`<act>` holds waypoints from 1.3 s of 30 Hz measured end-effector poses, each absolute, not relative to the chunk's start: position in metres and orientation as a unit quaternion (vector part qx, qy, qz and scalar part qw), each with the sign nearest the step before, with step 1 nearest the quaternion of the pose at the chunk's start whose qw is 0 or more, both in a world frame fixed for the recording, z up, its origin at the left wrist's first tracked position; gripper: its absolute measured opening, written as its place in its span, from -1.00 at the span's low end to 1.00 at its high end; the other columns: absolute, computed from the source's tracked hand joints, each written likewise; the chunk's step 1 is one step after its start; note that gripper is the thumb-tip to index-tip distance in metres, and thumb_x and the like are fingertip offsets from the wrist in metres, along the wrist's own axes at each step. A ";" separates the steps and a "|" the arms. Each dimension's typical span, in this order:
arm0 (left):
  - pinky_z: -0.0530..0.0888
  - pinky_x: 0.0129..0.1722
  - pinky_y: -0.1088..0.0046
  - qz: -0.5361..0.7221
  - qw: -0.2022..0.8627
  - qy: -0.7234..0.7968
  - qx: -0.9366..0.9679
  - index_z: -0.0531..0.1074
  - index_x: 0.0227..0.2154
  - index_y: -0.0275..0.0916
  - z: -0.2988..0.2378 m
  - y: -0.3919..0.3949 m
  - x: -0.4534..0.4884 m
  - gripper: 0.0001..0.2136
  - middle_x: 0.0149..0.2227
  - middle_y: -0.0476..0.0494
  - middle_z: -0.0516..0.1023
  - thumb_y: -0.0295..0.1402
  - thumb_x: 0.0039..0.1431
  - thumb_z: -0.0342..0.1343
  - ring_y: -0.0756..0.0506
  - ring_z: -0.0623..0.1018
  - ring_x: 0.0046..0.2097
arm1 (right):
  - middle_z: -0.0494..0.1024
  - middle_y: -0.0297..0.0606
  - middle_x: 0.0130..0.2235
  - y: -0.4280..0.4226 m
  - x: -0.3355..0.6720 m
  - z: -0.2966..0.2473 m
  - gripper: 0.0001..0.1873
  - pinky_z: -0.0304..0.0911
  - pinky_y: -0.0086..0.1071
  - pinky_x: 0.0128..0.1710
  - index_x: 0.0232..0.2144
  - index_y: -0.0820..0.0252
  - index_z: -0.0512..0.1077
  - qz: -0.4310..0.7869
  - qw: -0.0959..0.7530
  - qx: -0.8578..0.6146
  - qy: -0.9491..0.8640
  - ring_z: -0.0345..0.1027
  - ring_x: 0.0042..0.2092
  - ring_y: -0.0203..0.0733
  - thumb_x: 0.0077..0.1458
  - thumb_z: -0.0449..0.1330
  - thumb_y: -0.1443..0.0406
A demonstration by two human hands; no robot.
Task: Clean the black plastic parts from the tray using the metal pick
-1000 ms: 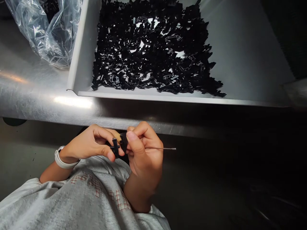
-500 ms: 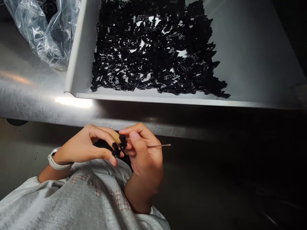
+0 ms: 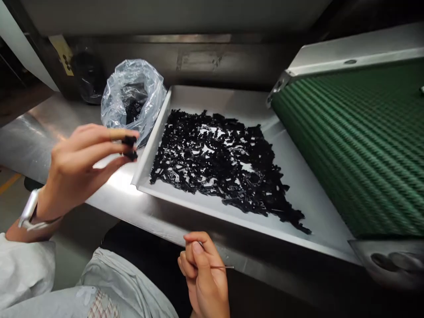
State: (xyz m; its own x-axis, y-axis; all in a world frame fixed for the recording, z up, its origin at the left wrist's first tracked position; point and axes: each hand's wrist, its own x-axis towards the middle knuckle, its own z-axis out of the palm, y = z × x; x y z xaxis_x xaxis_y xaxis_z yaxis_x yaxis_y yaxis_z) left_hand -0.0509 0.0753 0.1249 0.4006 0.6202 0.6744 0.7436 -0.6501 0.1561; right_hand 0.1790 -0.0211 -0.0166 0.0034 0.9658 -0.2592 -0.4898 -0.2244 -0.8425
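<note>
Fingers of my left hand [image 3: 77, 160] pinch black parts [image 3: 129, 141] near the plastic bag [image 3: 112, 106]. My right hand [image 3: 206, 270] clasps a thin rod [image 3: 225, 267].

No lettering or number can be read, the checked patch [image 3: 102, 305] on the grey shirt [image 3: 132, 287] and the faint rectangle [image 3: 198, 60] on the back wall [image 3: 251, 57] being illegible.

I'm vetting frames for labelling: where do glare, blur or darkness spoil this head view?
In the head view, glare burns out part of the metal bench beside the near left corner of the tray; same view: the left hand and the black pieces it holds look smeared, the green belt looks soft, deep shadow swallows the lower right.
</note>
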 end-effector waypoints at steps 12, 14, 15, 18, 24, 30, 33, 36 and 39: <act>0.41 0.17 0.00 -0.174 0.078 -0.616 -0.764 0.38 0.20 -0.34 0.090 0.217 -0.072 -0.59 0.31 -0.50 0.37 -0.30 0.36 0.01 -0.35 0.47 0.25 | -0.12 -0.64 -0.62 -0.030 0.186 -0.024 -0.56 -0.30 -0.47 -0.57 -0.40 0.15 0.42 0.656 0.538 -0.438 -0.297 -0.32 -0.58 -0.47 0.16 0.25 -0.09; 0.36 0.22 -0.04 -0.195 0.089 -0.591 -0.777 0.32 0.24 -0.36 0.092 0.206 -0.071 -0.57 0.34 -0.51 0.31 -0.29 0.40 -0.08 -0.36 0.40 0.30 | -0.12 -0.64 -0.63 -0.030 0.186 -0.025 -0.56 -0.31 -0.48 -0.58 -0.41 0.14 0.40 0.653 0.547 -0.434 -0.294 -0.33 -0.59 -0.48 0.17 0.25 -0.09; 0.35 0.24 -0.01 -0.205 0.090 -0.569 -0.791 0.32 0.23 -0.37 0.096 0.199 -0.068 -0.56 0.32 -0.48 0.35 -0.27 0.40 -0.09 -0.33 0.41 0.30 | -0.12 -0.64 -0.63 -0.030 0.185 -0.025 -0.56 -0.31 -0.48 -0.58 -0.40 0.14 0.40 0.653 0.550 -0.428 -0.295 -0.33 -0.59 -0.48 0.17 0.24 -0.09; 0.49 0.09 0.22 -0.224 0.069 -0.504 -0.831 0.44 0.12 -0.27 0.111 0.179 -0.045 -0.62 0.08 -0.26 0.61 -0.20 0.38 -0.03 -0.15 0.60 0.03 | -0.10 -0.65 -0.65 -0.026 0.180 -0.026 -0.57 -0.30 -0.48 -0.59 -0.40 0.14 0.39 0.665 0.543 -0.405 -0.316 -0.31 -0.61 -0.48 0.19 0.22 -0.09; 0.42 -0.35 0.41 0.051 -0.067 -0.240 -0.967 0.59 -0.12 -0.19 0.105 0.181 0.030 -0.77 -0.31 -0.11 0.71 -0.39 0.32 0.03 -0.08 0.63 -0.34 | -0.03 -0.63 -0.64 -0.019 0.165 -0.024 -0.54 -0.31 -0.48 -0.64 -0.41 0.16 0.38 0.660 0.538 -0.397 -0.341 -0.28 -0.62 -0.49 0.18 0.22 -0.11; 0.46 -0.08 0.31 0.067 -0.039 -0.210 -0.975 0.53 0.03 -0.28 0.086 0.225 0.103 -0.69 0.02 -0.32 0.62 -0.41 0.30 0.02 -0.21 0.61 -0.03 | 0.00 -0.62 -0.64 -0.019 0.167 -0.024 -0.53 -0.31 -0.47 -0.63 -0.43 0.16 0.36 0.657 0.543 -0.410 -0.324 -0.25 -0.61 -0.49 0.16 0.23 -0.10; 0.41 0.08 0.18 0.067 -0.028 -0.197 -0.978 0.32 0.25 -0.35 0.077 0.238 0.134 -0.51 0.27 -0.44 0.41 -0.38 0.27 0.09 -0.34 0.46 0.20 | 0.01 -0.62 -0.64 -0.018 0.171 -0.024 -0.52 -0.30 -0.46 -0.62 -0.44 0.16 0.35 0.652 0.545 -0.419 -0.319 -0.24 -0.61 -0.49 0.15 0.23 -0.12; 0.41 0.09 0.24 0.099 -0.038 -0.180 -0.978 0.23 0.32 -0.27 0.068 0.244 0.155 -0.45 0.32 -0.38 0.35 -0.33 0.29 0.09 -0.30 0.44 0.22 | -0.01 -0.63 -0.65 -0.017 0.173 -0.024 -0.52 -0.30 -0.47 -0.64 -0.44 0.16 0.34 0.653 0.548 -0.417 -0.316 -0.26 -0.62 -0.50 0.15 0.23 -0.12; 0.45 -0.03 0.32 0.133 -0.052 -0.180 -0.973 0.29 0.28 -0.24 0.067 0.245 0.162 -0.50 0.28 -0.36 0.38 -0.30 0.31 0.06 -0.23 0.57 0.04 | -0.02 -0.63 -0.66 -0.015 0.174 -0.026 -0.51 -0.32 -0.48 -0.65 -0.44 0.15 0.33 0.654 0.548 -0.416 -0.313 -0.27 -0.63 -0.50 0.14 0.23 -0.13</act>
